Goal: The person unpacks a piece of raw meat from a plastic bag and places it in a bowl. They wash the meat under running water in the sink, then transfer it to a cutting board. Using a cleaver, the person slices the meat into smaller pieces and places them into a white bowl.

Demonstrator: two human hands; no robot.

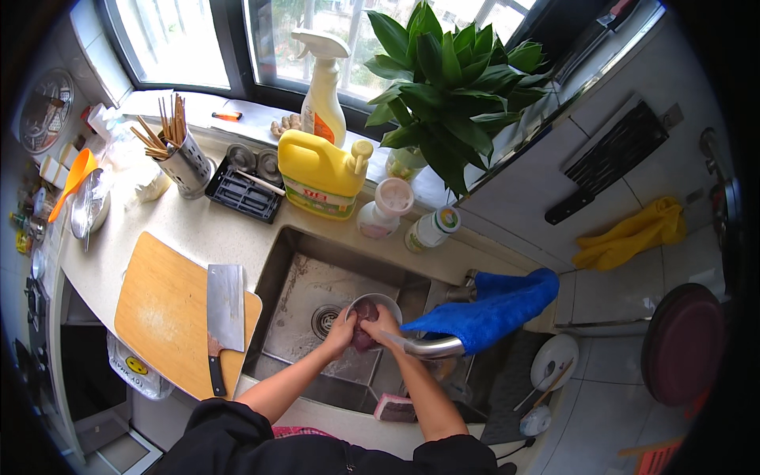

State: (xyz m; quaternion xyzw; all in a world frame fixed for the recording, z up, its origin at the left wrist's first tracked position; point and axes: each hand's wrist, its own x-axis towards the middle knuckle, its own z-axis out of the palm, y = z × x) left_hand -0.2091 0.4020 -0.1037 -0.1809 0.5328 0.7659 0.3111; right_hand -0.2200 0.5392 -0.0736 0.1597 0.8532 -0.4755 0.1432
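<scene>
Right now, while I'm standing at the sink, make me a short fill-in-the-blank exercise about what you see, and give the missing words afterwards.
1. The left hand and the right hand ____ hold the dark reddish lump.
2. The cleaver lies on the cutting board's ____-hand side.
3. The cloth draped over the faucet is ____.
4. Chopsticks stand in a metal holder to the ____ of the yellow jug.

Missing words: both; right; blue; left.

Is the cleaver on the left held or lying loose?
Lying loose: the cleaver rests on the board; left hand and right hand grip a dark red lump.
</scene>
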